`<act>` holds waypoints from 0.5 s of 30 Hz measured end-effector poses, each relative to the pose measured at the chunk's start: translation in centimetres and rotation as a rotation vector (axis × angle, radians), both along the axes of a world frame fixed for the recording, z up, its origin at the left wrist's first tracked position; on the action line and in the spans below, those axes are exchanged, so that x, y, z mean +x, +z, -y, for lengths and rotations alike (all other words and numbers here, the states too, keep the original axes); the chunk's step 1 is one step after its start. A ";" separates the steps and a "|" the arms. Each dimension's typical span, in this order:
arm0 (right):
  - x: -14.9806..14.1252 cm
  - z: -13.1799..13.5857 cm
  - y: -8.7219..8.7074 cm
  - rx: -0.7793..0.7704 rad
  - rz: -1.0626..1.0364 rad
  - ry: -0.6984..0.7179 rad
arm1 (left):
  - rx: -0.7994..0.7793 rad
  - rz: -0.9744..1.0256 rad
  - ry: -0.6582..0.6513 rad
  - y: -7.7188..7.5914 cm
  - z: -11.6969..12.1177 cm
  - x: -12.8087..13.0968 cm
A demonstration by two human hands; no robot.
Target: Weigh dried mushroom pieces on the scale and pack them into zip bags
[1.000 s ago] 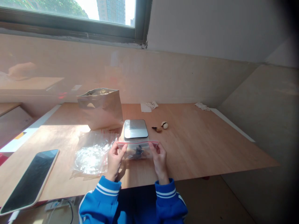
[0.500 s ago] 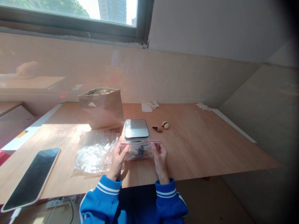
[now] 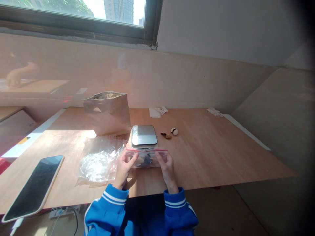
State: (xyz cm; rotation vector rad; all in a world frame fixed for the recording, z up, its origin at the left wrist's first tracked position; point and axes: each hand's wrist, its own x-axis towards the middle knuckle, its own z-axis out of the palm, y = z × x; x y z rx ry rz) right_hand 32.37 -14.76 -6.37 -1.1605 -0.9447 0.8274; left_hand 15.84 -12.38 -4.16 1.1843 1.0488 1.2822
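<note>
We find the left hand (image 3: pixel 123 167) and right hand (image 3: pixel 167 167) with fingers clamped on the zip bag (image 3: pixel 147 160), nearside of the scale (image 3: pixel 144 135); thumbs now sit closer together, indicating, we judge, work along its seal.

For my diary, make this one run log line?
left hand: holds zip bag; right hand: holds zip bag; scale: beyond zip bag; phone: on table

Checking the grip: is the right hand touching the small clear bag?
Touching: the head view shows the right hand pinching the small clear bag by its top.
</note>
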 end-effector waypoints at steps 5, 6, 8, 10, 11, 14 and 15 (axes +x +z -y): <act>0.0 -0.4 -0.4 0.021 0.057 -0.061 | 0.051 -0.038 0.035 0.3 0.0 -0.1; 0.0 -0.4 -0.5 0.013 0.054 -0.064 | 0.062 -0.038 0.035 0.3 0.0 -0.2; 0.1 -0.6 -0.8 -0.003 0.044 -0.066 | 0.069 -0.029 0.032 0.2 -0.1 -0.3; 0.1 -0.6 -1.0 -0.011 0.041 -0.065 | 0.060 -0.017 0.024 0.1 -0.2 -0.4; 0.1 -0.7 -1.0 -0.013 0.043 -0.064 | 0.052 -0.009 0.023 -0.1 -0.3 -0.4; 0.1 -0.7 -0.9 -0.012 0.052 -0.064 | 0.029 0.009 0.032 -0.4 -0.4 -0.4; 0.1 -0.7 -0.8 -0.007 0.055 -0.062 | 0.026 0.013 0.035 -0.4 -0.4 -0.5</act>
